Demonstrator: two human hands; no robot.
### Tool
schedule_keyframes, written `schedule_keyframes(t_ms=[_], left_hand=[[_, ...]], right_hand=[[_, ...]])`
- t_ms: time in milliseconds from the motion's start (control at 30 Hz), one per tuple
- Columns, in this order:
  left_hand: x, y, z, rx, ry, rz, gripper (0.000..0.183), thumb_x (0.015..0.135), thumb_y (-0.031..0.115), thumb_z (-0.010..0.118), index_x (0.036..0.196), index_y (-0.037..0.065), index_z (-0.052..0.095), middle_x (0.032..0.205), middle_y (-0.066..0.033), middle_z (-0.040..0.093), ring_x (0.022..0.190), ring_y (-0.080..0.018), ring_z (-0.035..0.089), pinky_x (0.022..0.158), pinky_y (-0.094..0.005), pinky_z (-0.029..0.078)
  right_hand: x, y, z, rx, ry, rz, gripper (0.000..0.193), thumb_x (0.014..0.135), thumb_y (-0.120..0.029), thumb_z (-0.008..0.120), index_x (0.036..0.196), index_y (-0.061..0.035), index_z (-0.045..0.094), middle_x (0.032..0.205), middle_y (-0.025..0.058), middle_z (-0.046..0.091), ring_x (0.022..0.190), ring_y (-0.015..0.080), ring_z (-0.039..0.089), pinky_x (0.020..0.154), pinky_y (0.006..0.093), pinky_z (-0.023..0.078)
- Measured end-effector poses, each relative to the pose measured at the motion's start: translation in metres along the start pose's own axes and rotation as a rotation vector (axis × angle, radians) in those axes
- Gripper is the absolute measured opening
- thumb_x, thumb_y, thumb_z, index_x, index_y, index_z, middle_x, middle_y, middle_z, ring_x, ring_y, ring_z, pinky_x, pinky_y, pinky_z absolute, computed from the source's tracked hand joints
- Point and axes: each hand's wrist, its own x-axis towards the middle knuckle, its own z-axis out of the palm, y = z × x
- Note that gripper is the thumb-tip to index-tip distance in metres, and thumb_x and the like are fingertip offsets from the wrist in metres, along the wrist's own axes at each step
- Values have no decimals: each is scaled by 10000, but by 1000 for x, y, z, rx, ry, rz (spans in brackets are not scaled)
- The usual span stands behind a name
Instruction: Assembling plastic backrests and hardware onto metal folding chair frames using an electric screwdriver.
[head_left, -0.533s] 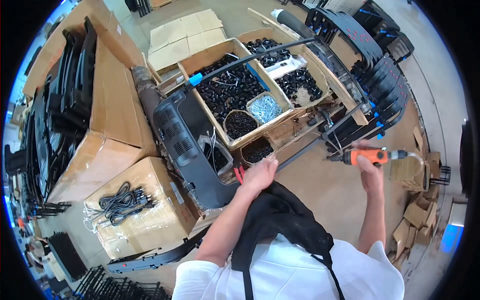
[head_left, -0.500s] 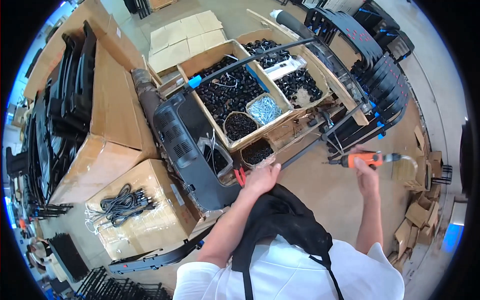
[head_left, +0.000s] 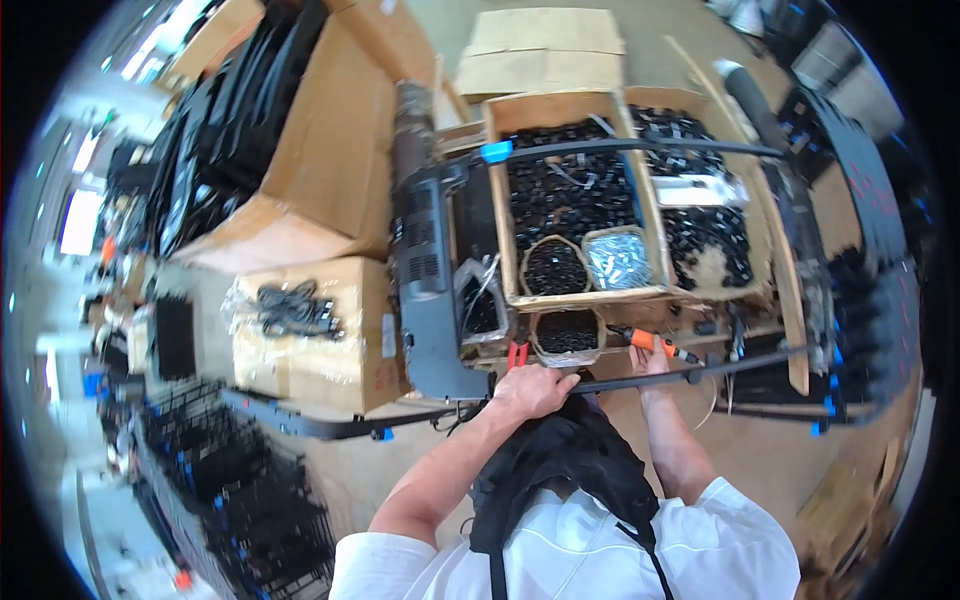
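My left hand is wrapped over the near bar of a black tubular frame, close to a dark grey plastic housing. In my right hand is an orange electric screwdriver, its bit end pointing left and its cable end to the right. The screwdriver lies just beyond the near bar, beside a round tub of small black screws. Red-handled pliers sit just past my left hand. What the bit touches, if anything, cannot be made out.
Inside the frame, a wooden compartment box holds black parts and a tub of silver screws. Left stand a carton with coiled black cables and a large carton of black parts. Curved black frames are stacked at the right.
My right hand has brought the screwdriver left, from out beyond the frame's right side to beside the screw tub. My left hand stays on the bar. The whole view has turned.
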Motion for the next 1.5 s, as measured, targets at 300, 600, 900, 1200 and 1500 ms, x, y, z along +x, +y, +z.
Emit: schedule_keyframes(t_ms=[300,600,900,1200,1500], left_hand=[[-14,-10,-5,-141,111,-51,573,1077,550,445,1113,91,786,1095,-222,770,1092,-400,725,991,-520,556],[-36,3,56,-157,1182,321,271,949,325,700,831,89,640,857,-101,661,833,-313,678,721,-476,534],[-21,23,172,-1976,657,-17,795,917,689,722,1392,63,605,1382,-119,654,1293,-294,615,1091,-424,501],[-98,-29,236,-2500,417,201,438,1042,484,673,1283,118,672,1271,-40,714,1138,-193,683,967,-333,573],[-314,-214,256,-2175,1141,120,338,1043,316,653,1264,60,662,1132,-86,782,1033,-221,745,798,-360,610]], right_hand=[[-209,-140,119,-1605,-1010,564,320,956,-288,729,957,23,803,886,109,790,757,155,732,684,297,588],[-26,-117,482,-1779,-957,-1869,530,1091,-445,528,1265,32,682,1192,284,716,1148,438,677,1020,500,503],[23,-109,537,-2129,-936,-1117,762,1046,-668,499,828,36,693,670,114,640,656,240,634,650,423,482],[-361,-114,455,-2042,-1285,-1628,559,1119,-468,466,1013,61,615,745,219,536,696,292,480,673,449,437],[-660,-7,316,-1996,-1312,-1431,373,1067,-300,604,1285,2,611,854,3,554,730,125,528,677,281,426]])
